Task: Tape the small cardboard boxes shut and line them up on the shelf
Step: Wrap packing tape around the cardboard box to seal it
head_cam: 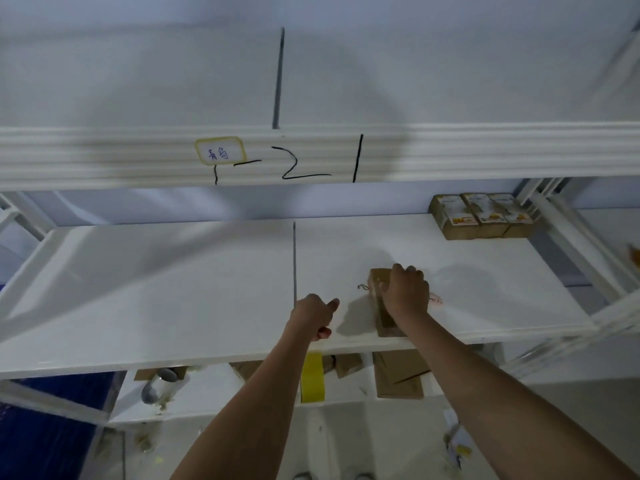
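Both forearms are reaching up over the white shelf [173, 289]. Right hand [405, 292] is curling round a small cardboard box [381, 306] near the front edge, left hand [313, 315] is sitting loosely fisted beside it, gripping nothing obvious. Three taped boxes [481, 216] are lining the back right corner. Yellow tape [312, 377] is lying on the lower shelf [207, 393].

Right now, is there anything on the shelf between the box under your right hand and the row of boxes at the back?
No. In the head view, only bare white shelf lies between the box gripped by the right hand and the three boxes at the back right.
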`<state>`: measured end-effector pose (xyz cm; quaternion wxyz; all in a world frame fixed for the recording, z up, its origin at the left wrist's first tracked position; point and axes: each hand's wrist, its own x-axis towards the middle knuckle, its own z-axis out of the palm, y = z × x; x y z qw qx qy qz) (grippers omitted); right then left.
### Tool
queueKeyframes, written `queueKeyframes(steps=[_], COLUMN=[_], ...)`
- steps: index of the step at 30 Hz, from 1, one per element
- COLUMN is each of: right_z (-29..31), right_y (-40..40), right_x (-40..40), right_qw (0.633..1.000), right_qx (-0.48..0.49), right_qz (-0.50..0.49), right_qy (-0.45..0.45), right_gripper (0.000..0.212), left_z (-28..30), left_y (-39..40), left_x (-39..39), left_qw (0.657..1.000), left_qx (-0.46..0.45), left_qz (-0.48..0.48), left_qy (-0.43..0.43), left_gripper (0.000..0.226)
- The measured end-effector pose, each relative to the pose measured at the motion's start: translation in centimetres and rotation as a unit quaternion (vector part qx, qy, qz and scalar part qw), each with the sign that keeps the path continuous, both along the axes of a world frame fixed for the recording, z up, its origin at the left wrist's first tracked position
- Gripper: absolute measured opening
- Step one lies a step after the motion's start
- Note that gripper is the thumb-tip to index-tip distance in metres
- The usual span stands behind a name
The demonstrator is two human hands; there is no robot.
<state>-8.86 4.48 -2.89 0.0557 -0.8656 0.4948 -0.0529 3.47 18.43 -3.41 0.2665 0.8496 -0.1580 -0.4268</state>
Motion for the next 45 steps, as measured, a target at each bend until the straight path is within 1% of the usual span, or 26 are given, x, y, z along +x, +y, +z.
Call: queueKeyframes(steps=[1,3,6,7,8,9,10,12,13,14,16,18,19,22,26,28,33,36,39,42,43,45], right_z=[0.1,0.2,-0.3,-0.8,-1.1,-1.6,-1.7,-1.5,-1.7,-1.6,-1.8,-1.7,-1.7,-1.5,-1.7,-1.6,-0.6,0.7,1.8,2.6,2.7,2.7], right_y=[-0.4,-1.0,-1.8,-2.0,-2.0,-2.1,-2.2,-2.5,-2.9,-2.9,-3.1,-3.2,-3.3,-3.2,-2.9,-2.9,-2.9,-2.9,-2.8,-2.6,-2.6,-2.6], right_x=[-0.5,-1.5,-2.0,-1.9,-1.8,-1.7,-1.8,-2.2,-2.4,-2.7,-3.2,-3.6,-3.9,-4.6,-5.1,-5.2,-5.3,-5.2,-4.7,-4.0,-3.7,-3.4], right_qw=[1.000,0.995,0.972,0.962,0.954,0.949,0.945,0.941,0.942,0.941,0.940,0.927,0.919,0.896,0.870,0.855,0.835,0.813,0.801,0.769,0.764,0.753], right_qx=[0.016,0.081,0.215,0.252,0.279,0.295,0.304,0.316,0.317,0.324,0.328,0.354,0.369,0.401,0.422,0.432,0.444,0.462,0.471,0.505,0.510,0.526], right_qz=[-0.020,-0.050,-0.091,-0.101,-0.110,-0.109,-0.111,-0.101,-0.086,-0.077,-0.076,-0.093,-0.100,-0.126,-0.139,-0.139,-0.127,-0.113,-0.089,-0.088,-0.093,-0.101], right_qy=[0.018,0.027,0.009,-0.002,-0.011,-0.029,-0.048,-0.071,-0.070,-0.059,-0.056,-0.078,-0.096,-0.146,-0.211,-0.249,-0.298,-0.336,-0.359,-0.382,-0.384,-0.382], right_gripper=[0.044,0.071,0.101,0.109,0.113,0.109,0.097,0.060,0.047,0.041,0.035,0.028,0.028,0.041,0.074,0.081,0.080,0.076,0.077,0.075,0.077,0.082], left_z=[0.2,0.4,0.5,0.5,0.4,0.3,0.2,0.0,0.0,-0.1,-0.3,-0.5,-0.6,-0.8,-1.4,-1.5,-0.8,-0.6,-0.5,-0.1,0.1,0.3], left_y=[-0.6,-1.8,-3.4,-3.9,-4.3,-4.7,-5.1,-5.5,-5.7,-5.9,-6.5,-6.9,-7.1,-7.0,-6.5,-6.2,-5.4,-4.8,-4.3,-4.0,-4.0,-3.9], left_x=[-0.3,-1.0,-2.2,-2.7,-3.2,-3.7,-4.1,-5.0,-5.3,-5.7,-6.4,-7.1,-7.3,-7.7,-7.8,-7.7,-7.2,-6.7,-6.1,-5.8,-5.8,-5.8], left_qw=[1.000,1.000,0.999,0.998,0.996,0.995,0.991,0.978,0.969,0.963,0.962,0.964,0.963,0.952,0.926,0.912,0.884,0.856,0.847,0.838,0.833,0.820], left_qx=[-0.003,-0.013,-0.039,-0.045,-0.051,-0.056,-0.066,-0.100,-0.118,-0.132,-0.147,-0.157,-0.161,-0.179,-0.227,-0.246,-0.295,-0.333,-0.348,-0.376,-0.383,-0.383], left_qz=[0.001,0.003,0.024,0.036,0.049,0.062,0.077,0.119,0.139,0.151,0.152,0.146,0.147,0.181,0.249,0.276,0.282,0.283,0.253,0.196,0.197,0.232], left_qy=[0.002,0.000,0.021,0.034,0.047,0.061,0.082,0.141,0.165,0.179,0.172,0.159,0.160,0.171,0.173,0.176,0.226,0.277,0.311,0.344,0.347,0.356], left_gripper=[0.053,0.055,0.051,0.046,0.039,0.033,0.029,0.024,0.023,0.021,0.018,0.018,0.019,0.013,0.013,0.011,0.010,0.023,0.040,0.044,0.044,0.042])
